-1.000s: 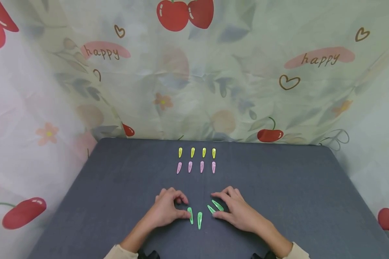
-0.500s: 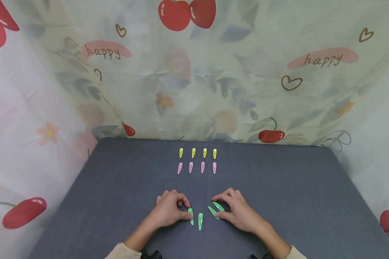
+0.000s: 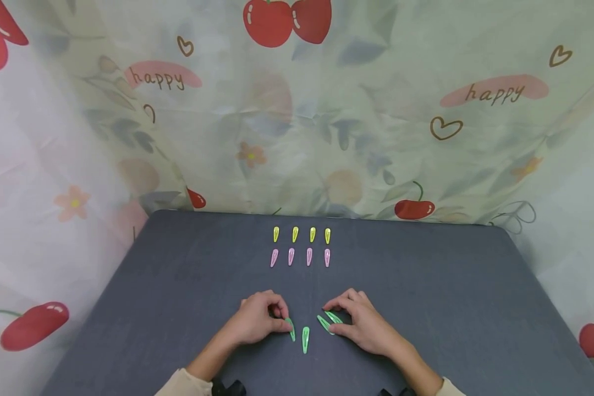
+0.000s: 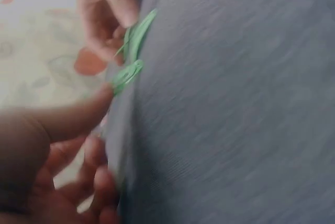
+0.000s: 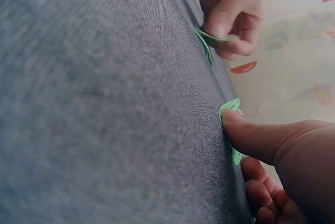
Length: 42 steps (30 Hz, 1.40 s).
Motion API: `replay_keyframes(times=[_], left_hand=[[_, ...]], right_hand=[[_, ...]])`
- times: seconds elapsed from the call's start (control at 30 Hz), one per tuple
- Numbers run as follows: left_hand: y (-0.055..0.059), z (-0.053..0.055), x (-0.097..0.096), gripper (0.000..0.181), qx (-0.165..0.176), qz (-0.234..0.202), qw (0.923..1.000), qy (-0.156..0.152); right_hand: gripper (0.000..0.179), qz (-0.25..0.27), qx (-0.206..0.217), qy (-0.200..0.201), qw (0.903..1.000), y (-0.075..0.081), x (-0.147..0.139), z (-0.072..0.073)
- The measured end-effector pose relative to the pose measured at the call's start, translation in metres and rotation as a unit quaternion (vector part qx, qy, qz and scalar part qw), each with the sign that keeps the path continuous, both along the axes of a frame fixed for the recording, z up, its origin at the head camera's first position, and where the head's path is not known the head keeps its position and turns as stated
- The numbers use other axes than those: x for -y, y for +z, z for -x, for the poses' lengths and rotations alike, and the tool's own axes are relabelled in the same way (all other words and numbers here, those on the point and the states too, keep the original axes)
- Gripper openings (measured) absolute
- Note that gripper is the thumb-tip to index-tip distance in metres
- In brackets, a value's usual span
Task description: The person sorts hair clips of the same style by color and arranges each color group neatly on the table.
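Note:
My left hand (image 3: 262, 318) pinches a green snap hair clip (image 3: 292, 332) by its upper part, between thumb and fingers. In the right wrist view this left hand (image 5: 232, 17) has its clip (image 5: 217, 37) tilted against the cloth. A second green hair clip (image 3: 305, 340) lies just right of it, untouched. My right hand (image 3: 363, 323) stands over two more green clips, with thumb and index finger apart. Its thumb touches the lower clip (image 3: 324, 323); the index fingertip is at the top end of the upper clip (image 3: 334, 317). Fingers partly hide both clips.
Farther back on the dark grey table (image 3: 203, 264) lies a row of several pink hair clips (image 3: 291, 257). Behind it runs a row of several yellow clips (image 3: 295, 234). A printed curtain (image 3: 297, 137) hangs around the table's back and sides.
My left thumb and fingers have closed on the green clip and tilted it slightly. The right index finger has come down to the upper green clip; both right-hand clips have shifted slightly.

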<state>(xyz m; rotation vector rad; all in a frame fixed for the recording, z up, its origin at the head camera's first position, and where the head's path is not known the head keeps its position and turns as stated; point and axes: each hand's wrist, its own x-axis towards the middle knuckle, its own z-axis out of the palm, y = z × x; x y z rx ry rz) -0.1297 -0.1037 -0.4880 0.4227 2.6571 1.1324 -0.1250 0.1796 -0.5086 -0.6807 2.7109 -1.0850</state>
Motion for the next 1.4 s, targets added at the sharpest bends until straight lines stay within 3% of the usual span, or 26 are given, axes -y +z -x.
replay_keyframes(times=[0.13,0.23,0.47,0.7,0.93,1.1,1.27,1.4], left_hand=[[0.005,0.009,0.009,0.018,0.063,-0.074,0.9947,-0.034],[0.008,0.016,0.015,0.016,0.085,-0.1,0.9909,-0.033],[0.007,0.037,0.028,0.008,0.024,-0.044,0.9985,0.022],[0.0,0.051,0.035,0.01,-0.001,-0.02,0.996,0.087],[-0.004,0.056,0.032,0.015,-0.026,0.0,0.9934,0.112],[-0.005,0.062,0.036,0.019,-0.008,0.009,0.996,0.089],[-0.001,0.068,0.051,0.054,0.051,0.009,0.9985,0.017],[0.002,0.071,0.061,0.066,0.063,0.01,0.9974,-0.034]], right_hand=[[0.032,0.002,-0.001,-0.001,1.0,-0.001,0.0,-0.001],[0.032,0.001,-0.002,-0.001,1.0,-0.001,0.0,-0.001],[0.031,0.002,0.002,0.002,1.0,-0.001,0.0,-0.001],[0.032,0.002,0.002,0.004,1.0,-0.001,0.0,-0.002],[0.032,0.003,-0.004,0.005,1.0,-0.002,-0.001,-0.002],[0.033,0.002,-0.006,0.002,1.0,-0.002,-0.001,-0.002],[0.032,0.005,-0.001,0.001,1.0,-0.001,-0.001,-0.002],[0.032,0.005,-0.005,0.0,1.0,-0.002,-0.001,-0.001]])
